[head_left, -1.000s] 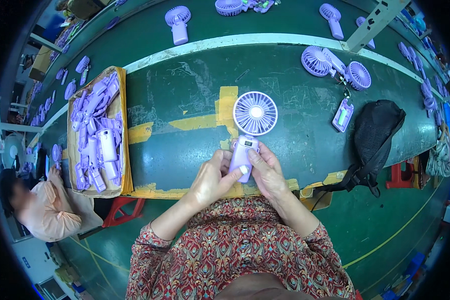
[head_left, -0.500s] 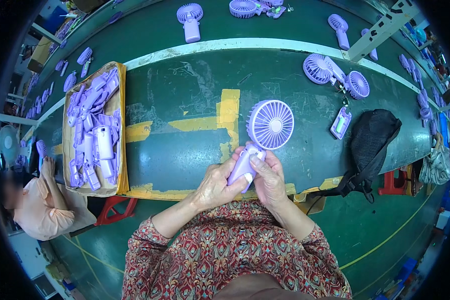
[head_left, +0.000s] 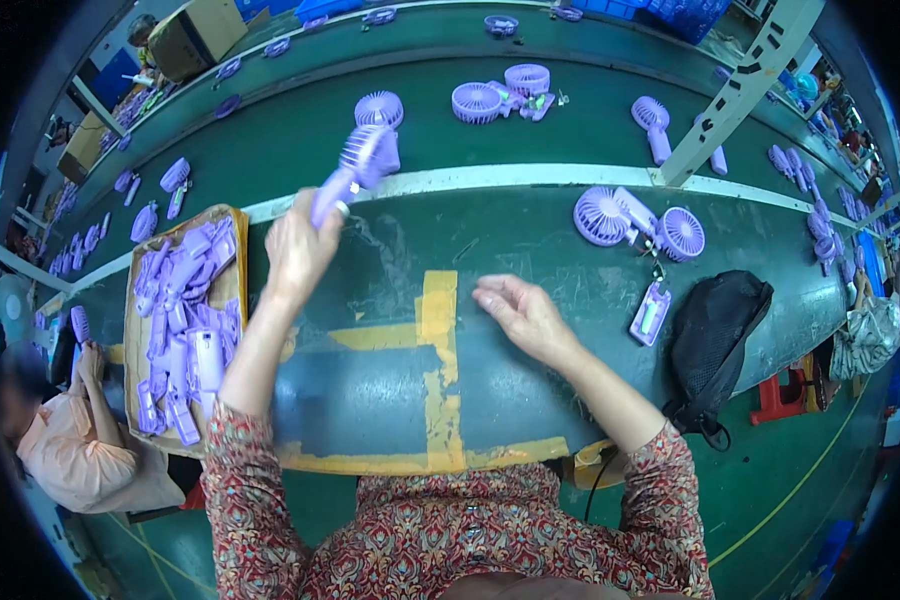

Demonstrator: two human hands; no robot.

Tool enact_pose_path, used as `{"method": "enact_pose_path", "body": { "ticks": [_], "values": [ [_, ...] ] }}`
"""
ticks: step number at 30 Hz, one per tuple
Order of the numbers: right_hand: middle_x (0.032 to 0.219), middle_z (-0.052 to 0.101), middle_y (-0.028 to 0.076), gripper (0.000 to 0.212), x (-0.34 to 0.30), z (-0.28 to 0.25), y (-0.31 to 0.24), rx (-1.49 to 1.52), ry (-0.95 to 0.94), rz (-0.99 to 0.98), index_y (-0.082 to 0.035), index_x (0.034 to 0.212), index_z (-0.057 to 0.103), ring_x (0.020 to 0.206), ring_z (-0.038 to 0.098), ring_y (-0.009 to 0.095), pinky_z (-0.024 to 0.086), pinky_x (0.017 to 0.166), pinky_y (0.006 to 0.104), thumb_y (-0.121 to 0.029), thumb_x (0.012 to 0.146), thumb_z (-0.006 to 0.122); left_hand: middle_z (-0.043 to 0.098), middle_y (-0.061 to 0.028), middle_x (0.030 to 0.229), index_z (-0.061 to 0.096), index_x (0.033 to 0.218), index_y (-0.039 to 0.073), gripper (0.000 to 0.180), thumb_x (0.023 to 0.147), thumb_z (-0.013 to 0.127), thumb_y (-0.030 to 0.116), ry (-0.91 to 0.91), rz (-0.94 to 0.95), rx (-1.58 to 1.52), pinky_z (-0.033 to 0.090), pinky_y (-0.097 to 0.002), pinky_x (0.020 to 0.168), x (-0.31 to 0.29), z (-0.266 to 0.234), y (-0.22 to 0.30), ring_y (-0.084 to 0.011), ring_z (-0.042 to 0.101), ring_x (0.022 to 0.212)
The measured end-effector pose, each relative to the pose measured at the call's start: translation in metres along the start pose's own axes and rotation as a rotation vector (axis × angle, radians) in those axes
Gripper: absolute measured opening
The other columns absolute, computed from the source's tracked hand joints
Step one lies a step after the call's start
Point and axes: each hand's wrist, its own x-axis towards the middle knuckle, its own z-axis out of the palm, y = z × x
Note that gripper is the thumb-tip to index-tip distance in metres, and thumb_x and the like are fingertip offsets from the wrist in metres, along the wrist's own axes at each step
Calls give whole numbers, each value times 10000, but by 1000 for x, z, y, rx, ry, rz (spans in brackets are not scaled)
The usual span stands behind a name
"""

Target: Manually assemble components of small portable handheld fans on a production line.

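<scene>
My left hand (head_left: 300,248) is closed round the handle of a purple handheld fan (head_left: 368,158), lifted toward the far edge of the green table (head_left: 370,300). Its round head partly covers a second purple fan (head_left: 378,106) lying beyond the white strip. Empty, with fingers loosely bent and apart, my right hand (head_left: 525,312) hovers above the middle of the table, right of the yellow tape (head_left: 438,320). Farther right lie an opened fan (head_left: 602,216) with another fan head (head_left: 681,233) beside it, and a purple handle shell (head_left: 651,312) with a green part inside.
A cardboard tray (head_left: 238,245) of purple shells stands at left. A black mesh bag (head_left: 720,330) lies at right by the table edge. A white upright post (head_left: 735,95) rises at far right. More fans (head_left: 478,102) lie beyond the white strip (head_left: 530,180). A person (head_left: 90,450) sits at left.
Both hands held the fan near the front edge before. My left hand has carried it away to the far left, and my right hand has let go and moved apart. The view has tilted upward.
</scene>
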Motion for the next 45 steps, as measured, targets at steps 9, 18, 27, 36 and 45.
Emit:
{"method": "enact_pose_path", "body": {
  "ticks": [9,18,27,36,45],
  "values": [
    [1037,553,259,328,150,-86,24,-841,498,-469,33,1050,530,1044,497,418,420,886,457,-88,753,599,380,-242,1317,340,1305,-41,619,831,585,272,192,-32,245,336,-503,982,79,133,-97,-389,372,1224],
    [1379,271,292,890,283,-105,22,-993,571,-280,36,1336,267,1314,198,468,193,1051,581,-256,670,779,384,-218,1322,349,1311,-6,541,866,535,239,132,-31,276,253,-516,1032,78,134,-90,-364,341,1256],
    [1164,464,265,758,272,-101,32,-909,622,-325,45,1225,404,1074,476,424,362,940,504,-330,664,748,406,-218,1307,378,1298,-11,513,875,517,245,106,-46,252,242,-525,1039,75,133,-84,-359,373,1234],
    [1280,430,268,841,68,-19,-23,-775,373,-484,7,1312,366,1187,429,426,316,1026,517,-362,664,755,458,-261,1240,440,1213,-85,443,873,527,186,237,11,-183,316,-422,1023,21,113,-63,-388,420,1181],
    [1304,366,263,774,-50,63,-35,-602,-176,-401,10,1312,337,1198,406,426,303,1040,529,-298,719,728,538,-192,1191,355,1322,-59,681,829,648,308,-639,-207,-726,430,-326,927,-132,17,15,-238,539,1082]
  ]
}}
